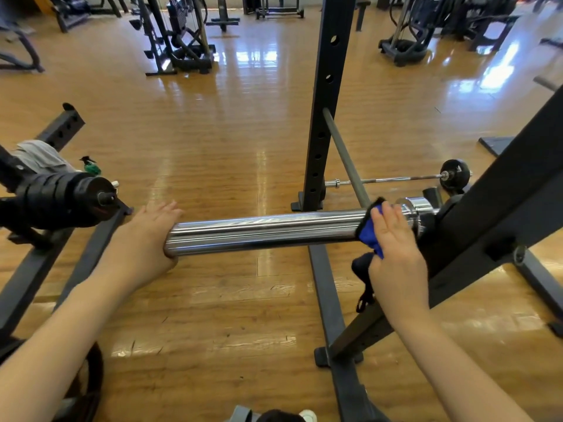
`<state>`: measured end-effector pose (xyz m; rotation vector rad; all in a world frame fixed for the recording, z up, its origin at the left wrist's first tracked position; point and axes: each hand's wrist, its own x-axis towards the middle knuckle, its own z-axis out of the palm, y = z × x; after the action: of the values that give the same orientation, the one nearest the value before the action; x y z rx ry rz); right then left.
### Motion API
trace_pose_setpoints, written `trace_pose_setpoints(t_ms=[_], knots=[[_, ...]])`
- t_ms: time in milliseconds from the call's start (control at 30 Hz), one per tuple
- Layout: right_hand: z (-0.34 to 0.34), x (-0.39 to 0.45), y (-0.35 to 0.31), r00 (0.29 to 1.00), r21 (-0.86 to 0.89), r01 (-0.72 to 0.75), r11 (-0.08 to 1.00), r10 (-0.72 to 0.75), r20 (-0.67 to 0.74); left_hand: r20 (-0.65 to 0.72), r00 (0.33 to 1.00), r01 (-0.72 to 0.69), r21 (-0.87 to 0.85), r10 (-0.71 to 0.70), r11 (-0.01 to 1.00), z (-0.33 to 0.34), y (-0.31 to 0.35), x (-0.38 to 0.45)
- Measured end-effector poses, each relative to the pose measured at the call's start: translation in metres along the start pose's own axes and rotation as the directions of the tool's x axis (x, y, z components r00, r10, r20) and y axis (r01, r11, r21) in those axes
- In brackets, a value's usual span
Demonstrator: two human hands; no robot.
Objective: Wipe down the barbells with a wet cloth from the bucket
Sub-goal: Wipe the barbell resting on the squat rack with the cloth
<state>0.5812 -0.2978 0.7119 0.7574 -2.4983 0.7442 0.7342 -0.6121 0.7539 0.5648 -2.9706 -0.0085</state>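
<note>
A chrome barbell sleeve [265, 236], smooth w/ bright streak reflections, is seen lying roughly level across the mid view, carried at its right end by a black rack [487, 214]; a chrome collar [414, 208] sits just beyond. The free left end of the sleeve is capped by the left hand [149, 236], palm against the end, fingers laid straight over the top, not clenched. A blue cloth w/ black edging [370, 236] is wrapped on the sleeve near the rack end and is pressed there by the right hand [393, 248]; fingers lie straight over the top, thumb is hidden, so a full grasp can't be told. Btwn the hands the bare sleeve is left uncovered. Below it, open wood floor [213, 300]. A black upright [323, 117] stands behind, a loaded bar end [76, 199] near the left hand.
</note>
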Motion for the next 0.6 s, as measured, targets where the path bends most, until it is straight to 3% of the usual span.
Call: trace_pose_setpoints(t_ms=[267,433,600], knots=[[0.011,-0.030,-0.003,0.998,0.045,-0.048,0.998,0.050,-0.035,0.053,0.998,0.029,-0.045,-0.027,0.999,-0.011,0.007,0.000],[0.016,-0.003,-0.021,0.999,0.067,-0.031,0.997,0.031,0.011,0.112,0.992,0.059,-0.052,-0.053,0.997,-0.019,0.011,-0.001],[0.000,-0.001,0.001,0.999,0.087,-0.040,0.995,0.038,0.025,0.314,0.948,0.083,-0.063,-0.059,0.995,-0.043,0.023,0.004]])
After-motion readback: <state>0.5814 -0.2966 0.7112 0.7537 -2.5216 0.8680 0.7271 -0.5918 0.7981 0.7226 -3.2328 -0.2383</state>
